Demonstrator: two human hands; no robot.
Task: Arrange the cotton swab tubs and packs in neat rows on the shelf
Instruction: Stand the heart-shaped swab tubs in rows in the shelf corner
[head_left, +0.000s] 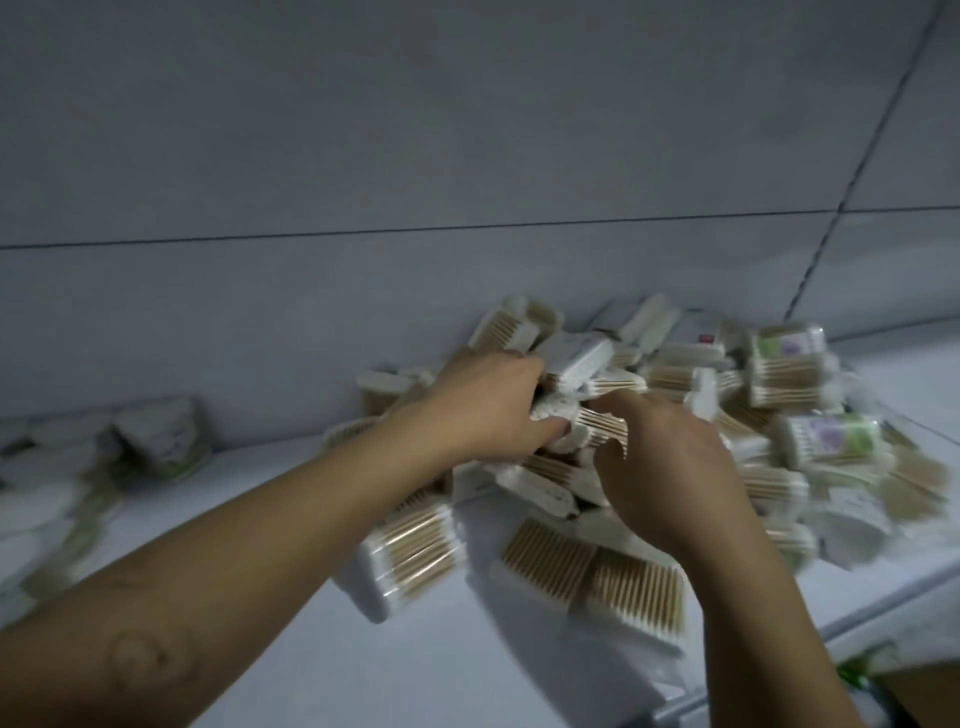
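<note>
Both hands close tight on 1 pack (597, 423) atop the pile (774, 483): right hand (670, 467) pinches its right end, left hand (493, 410) wraps its left end. Tugging it out could, I judge, slide that loose pile off the shelf (311, 665). Tubs (789, 348) lie farther back, by the wall (467, 130).

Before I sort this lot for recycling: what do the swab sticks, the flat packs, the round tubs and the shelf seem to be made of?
Sticks: tan and matt, likely wood or bamboo.
Packs: clear, slightly glossy plastic, since the sticks show through.
Tubs: probably clear plastic, with a printed label.
Shelf: smooth, pale, matt; painted metal or laminate, unclear which.
</note>
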